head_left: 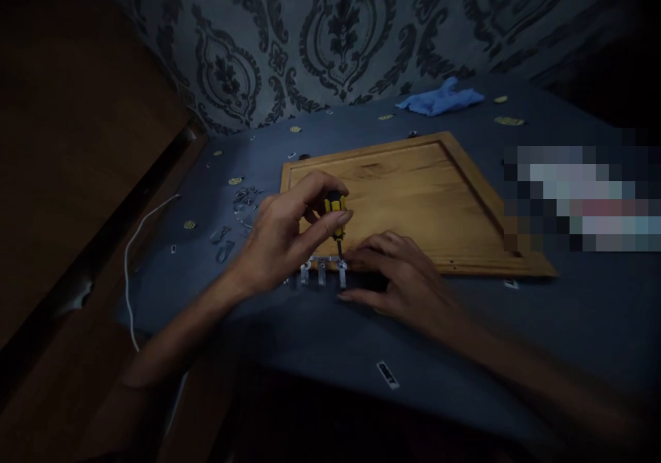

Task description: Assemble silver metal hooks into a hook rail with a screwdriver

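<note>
My left hand [279,235] is closed around the yellow and black handle of a small screwdriver [338,208]. The screwdriver stands nearly upright, its tip down at a metal hook strip [323,270] along the near edge of a wooden board [382,194]. Several metal hooks hang from that strip over the edge. Close by on the right, my right hand [403,270] has its fingers stretched over the board's edge and its thumb apart, lower down near the end hook. Whether its fingertips touch the strip, I cannot tell. Any screw under the tip is too small to make out.
Loose hooks and small metal parts [245,204] lie left of the board on the dark blue cloth [320,339]. A blue glove [441,98] lies at the back, before a patterned wall [341,29]. A white cable [128,263] runs along the left. Something at right is pixelated.
</note>
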A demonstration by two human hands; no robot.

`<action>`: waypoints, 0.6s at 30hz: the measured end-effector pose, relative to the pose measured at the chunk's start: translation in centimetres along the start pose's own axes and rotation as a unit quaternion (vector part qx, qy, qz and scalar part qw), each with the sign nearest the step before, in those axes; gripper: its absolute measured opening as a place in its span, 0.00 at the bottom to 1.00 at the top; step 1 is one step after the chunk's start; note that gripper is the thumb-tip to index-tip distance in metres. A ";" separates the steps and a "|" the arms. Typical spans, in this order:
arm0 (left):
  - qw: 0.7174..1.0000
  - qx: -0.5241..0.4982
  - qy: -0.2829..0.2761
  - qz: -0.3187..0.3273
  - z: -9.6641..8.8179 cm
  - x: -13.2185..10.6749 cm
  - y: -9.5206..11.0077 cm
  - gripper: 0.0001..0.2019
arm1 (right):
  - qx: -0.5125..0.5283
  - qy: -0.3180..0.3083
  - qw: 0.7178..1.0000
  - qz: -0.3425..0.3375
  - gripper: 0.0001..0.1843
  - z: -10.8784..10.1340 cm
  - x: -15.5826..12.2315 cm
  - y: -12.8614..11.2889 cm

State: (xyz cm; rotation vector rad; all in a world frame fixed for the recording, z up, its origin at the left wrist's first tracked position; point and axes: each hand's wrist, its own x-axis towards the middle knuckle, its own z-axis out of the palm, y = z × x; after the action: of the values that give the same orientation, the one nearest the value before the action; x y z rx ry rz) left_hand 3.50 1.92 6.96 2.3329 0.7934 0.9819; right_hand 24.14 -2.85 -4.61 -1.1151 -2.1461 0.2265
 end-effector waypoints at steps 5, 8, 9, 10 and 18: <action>1.000 -0.006 0.008 0.006 0.2 0.0 -0.1 0.06 | 0.036 0.011 0.999 0.021 0.28 -0.8 0.2 0.0; 1.000 -0.002 0.007 0.005 0.2 0.1 0.0 0.06 | 0.085 0.037 0.995 0.047 0.22 -2.3 1.1 -0.5; 1.000 0.000 0.003 0.008 0.2 0.2 0.0 0.07 | 0.097 0.051 0.992 0.058 0.21 -2.9 1.5 -0.8; 1.000 0.000 0.000 0.013 0.2 0.2 0.1 0.08 | 0.109 0.059 0.990 0.066 0.20 -3.5 1.9 -1.3; 1.000 -0.007 0.002 0.026 0.1 0.6 0.3 0.06 | 0.270 0.090 0.944 0.166 0.28 -5.2 5.3 -4.6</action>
State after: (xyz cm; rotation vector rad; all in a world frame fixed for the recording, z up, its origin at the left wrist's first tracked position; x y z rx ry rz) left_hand 3.98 2.08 7.35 2.3499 0.7289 1.0119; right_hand 22.51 -2.39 3.92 -1.1027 -1.5809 0.7841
